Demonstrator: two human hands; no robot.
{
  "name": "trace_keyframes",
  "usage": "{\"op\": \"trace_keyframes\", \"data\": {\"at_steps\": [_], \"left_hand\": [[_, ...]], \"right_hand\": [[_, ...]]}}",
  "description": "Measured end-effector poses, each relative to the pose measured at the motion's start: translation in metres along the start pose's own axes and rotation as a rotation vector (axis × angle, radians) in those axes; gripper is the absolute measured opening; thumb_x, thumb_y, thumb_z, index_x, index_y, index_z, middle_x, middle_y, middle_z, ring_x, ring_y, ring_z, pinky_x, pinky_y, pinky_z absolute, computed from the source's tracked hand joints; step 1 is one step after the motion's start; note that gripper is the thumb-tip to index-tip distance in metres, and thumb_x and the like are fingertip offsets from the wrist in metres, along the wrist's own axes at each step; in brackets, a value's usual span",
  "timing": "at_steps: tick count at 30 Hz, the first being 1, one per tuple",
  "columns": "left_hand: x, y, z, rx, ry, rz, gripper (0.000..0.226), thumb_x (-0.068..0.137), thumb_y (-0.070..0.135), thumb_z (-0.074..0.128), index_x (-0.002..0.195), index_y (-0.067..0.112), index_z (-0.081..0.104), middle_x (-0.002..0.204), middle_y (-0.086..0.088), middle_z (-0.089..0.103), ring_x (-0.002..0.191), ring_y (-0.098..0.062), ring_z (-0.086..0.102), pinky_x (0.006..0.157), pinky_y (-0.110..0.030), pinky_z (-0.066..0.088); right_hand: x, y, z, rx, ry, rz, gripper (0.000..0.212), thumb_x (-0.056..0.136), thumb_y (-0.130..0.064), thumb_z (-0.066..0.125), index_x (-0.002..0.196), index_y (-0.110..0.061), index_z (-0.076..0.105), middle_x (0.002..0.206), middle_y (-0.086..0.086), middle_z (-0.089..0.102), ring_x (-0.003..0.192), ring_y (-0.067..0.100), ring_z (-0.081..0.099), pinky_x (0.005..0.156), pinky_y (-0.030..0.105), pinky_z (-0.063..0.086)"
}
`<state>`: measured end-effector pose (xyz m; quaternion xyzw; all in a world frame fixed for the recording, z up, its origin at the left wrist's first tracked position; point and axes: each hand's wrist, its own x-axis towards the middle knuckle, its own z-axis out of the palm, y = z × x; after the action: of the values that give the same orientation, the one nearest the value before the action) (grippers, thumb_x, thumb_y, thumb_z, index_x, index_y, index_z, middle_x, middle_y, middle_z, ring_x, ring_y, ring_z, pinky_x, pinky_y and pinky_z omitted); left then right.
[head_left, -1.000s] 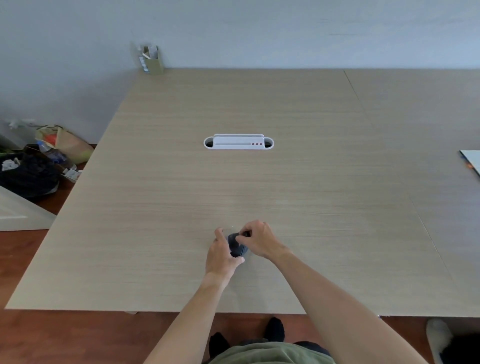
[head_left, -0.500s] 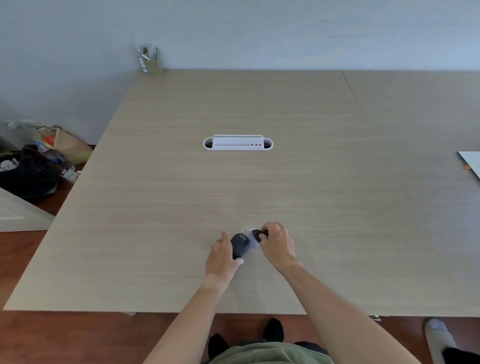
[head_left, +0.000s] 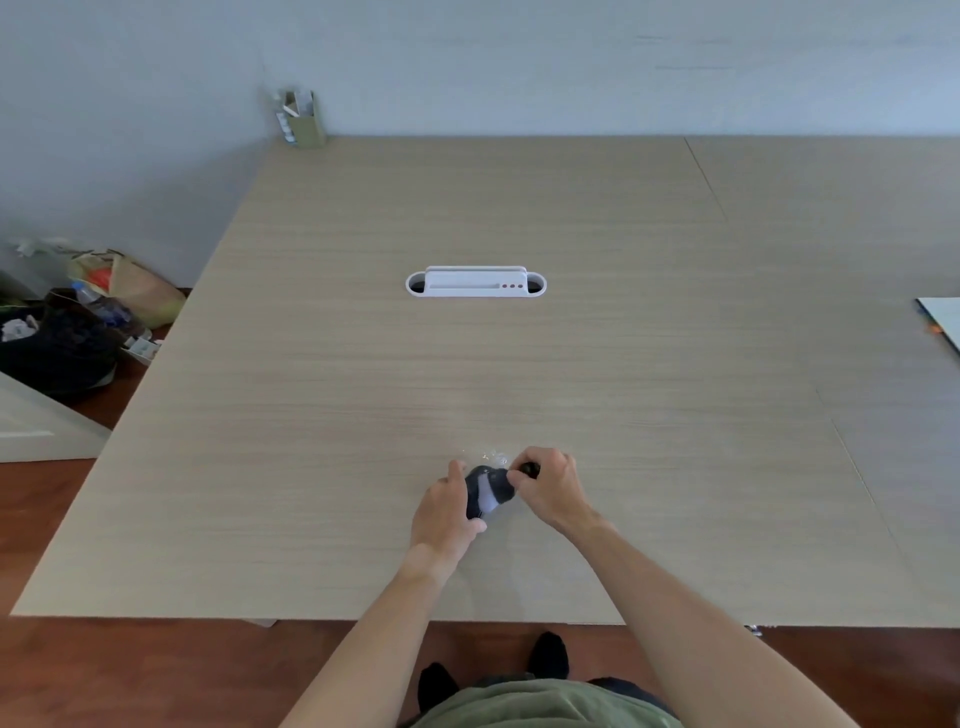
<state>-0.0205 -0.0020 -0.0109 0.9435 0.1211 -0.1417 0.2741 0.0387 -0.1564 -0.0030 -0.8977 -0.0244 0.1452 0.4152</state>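
- The small dark rounded object, with a pale patch on its upper face, is low over the near middle of the pale wooden counter, between the two hands.
- The left hand holds it from the left side, with its grip curled round the body. I judge that this keeps the object from turning while the other hand works.
- The right hand has its grip pinching a small black piece at the far right end of the object. I cannot tell whether this piece is joined to the object or free.
- A bit of crinkled clear plastic shines just beyond the object. It may be a wrapping.
- Farther out, a white oval cable tray sits in the middle of the counter, and an olive pen holder stands at the far left corner.
- A white sheet lies at the right edge, and dark bags are on the floor at the left.
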Motion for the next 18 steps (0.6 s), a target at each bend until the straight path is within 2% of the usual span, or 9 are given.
{"op": "trace_keyframes", "data": {"at_steps": [2, 5, 8, 10, 12, 14, 16, 18], "left_hand": [[0.001, 0.001, 0.000, 0.015, 0.003, -0.002, 0.078, 0.071, 0.024, 0.084, 0.133, 0.016, 0.037, 0.114, -0.009, 0.064, 0.102, -0.025, 0.063, 0.079, -0.034, 0.055], [0.003, 0.001, -0.002, 0.034, -0.013, -0.003, 0.076, 0.069, 0.021, 0.084, 0.130, 0.015, 0.039, 0.114, -0.010, 0.063, 0.102, -0.028, 0.061, 0.078, -0.035, 0.054], [0.006, -0.003, -0.004, 0.037, -0.039, -0.006, 0.077, 0.065, 0.021, 0.085, 0.127, 0.014, 0.040, 0.115, -0.009, 0.062, 0.104, -0.029, 0.061, 0.081, -0.038, 0.054], [0.008, -0.004, -0.003, 0.052, -0.037, -0.008, 0.076, 0.064, 0.023, 0.085, 0.127, 0.015, 0.043, 0.115, -0.006, 0.063, 0.106, -0.028, 0.060, 0.083, -0.037, 0.053], [0.010, -0.006, -0.003, 0.120, -0.014, 0.011, 0.068, 0.063, 0.026, 0.083, 0.122, 0.017, 0.051, 0.110, -0.002, 0.065, 0.104, -0.025, 0.058, 0.083, -0.033, 0.050], [0.012, -0.006, -0.004, 0.186, -0.008, 0.025, 0.057, 0.064, 0.026, 0.079, 0.116, 0.019, 0.057, 0.106, 0.001, 0.066, 0.103, -0.024, 0.057, 0.083, -0.031, 0.047], [0.014, -0.006, -0.005, 0.215, -0.024, 0.028, 0.054, 0.066, 0.022, 0.077, 0.117, 0.019, 0.059, 0.108, 0.001, 0.066, 0.104, -0.025, 0.057, 0.085, -0.032, 0.047], [0.016, -0.007, -0.007, 0.219, -0.048, 0.028, 0.056, 0.067, 0.017, 0.075, 0.121, 0.020, 0.057, 0.114, 0.000, 0.064, 0.106, -0.026, 0.059, 0.087, -0.034, 0.049]], "right_hand": [[-0.002, 0.001, 0.000, -0.002, -0.080, 0.002, 0.010, 0.079, -0.006, 0.064, 0.076, -0.009, 0.073, 0.075, 0.002, 0.071, 0.069, 0.012, 0.062, 0.060, 0.016, 0.046], [-0.002, 0.009, 0.002, -0.057, 0.101, 0.046, 0.008, 0.084, -0.008, 0.062, 0.078, -0.010, 0.067, 0.081, 0.002, 0.066, 0.072, 0.019, 0.060, 0.060, 0.031, 0.048], [-0.003, 0.008, -0.001, -0.030, 0.203, 0.046, 0.005, 0.085, -0.009, 0.061, 0.081, -0.009, 0.064, 0.082, 0.001, 0.064, 0.072, 0.018, 0.058, 0.057, 0.028, 0.044], [-0.004, 0.003, -0.003, 0.045, 0.144, 0.003, 0.006, 0.080, -0.006, 0.063, 0.077, -0.008, 0.067, 0.074, 0.000, 0.067, 0.067, 0.013, 0.059, 0.058, 0.023, 0.044], [-0.004, 0.000, -0.001, 0.063, -0.005, -0.004, 0.006, 0.078, -0.006, 0.065, 0.075, -0.007, 0.070, 0.073, 0.001, 0.070, 0.068, 0.013, 0.062, 0.060, 0.019, 0.047], [-0.003, 0.002, 0.002, 0.010, -0.059, 0.009, 0.006, 0.080, -0.009, 0.065, 0.077, -0.008, 0.069, 0.076, 0.003, 0.070, 0.073, 0.020, 0.063, 0.063, 0.027, 0.052], [-0.002, 0.003, 0.004, -0.068, 0.032, 0.039, 0.008, 0.084, -0.013, 0.061, 0.078, -0.009, 0.064, 0.080, 0.003, 0.066, 0.074, 0.023, 0.060, 0.063, 0.037, 0.052], [-0.002, 0.000, 0.004, -0.114, 0.130, 0.056, 0.010, 0.087, -0.013, 0.057, 0.079, -0.009, 0.061, 0.082, 0.003, 0.063, 0.073, 0.023, 0.058, 0.061, 0.037, 0.049]]}}
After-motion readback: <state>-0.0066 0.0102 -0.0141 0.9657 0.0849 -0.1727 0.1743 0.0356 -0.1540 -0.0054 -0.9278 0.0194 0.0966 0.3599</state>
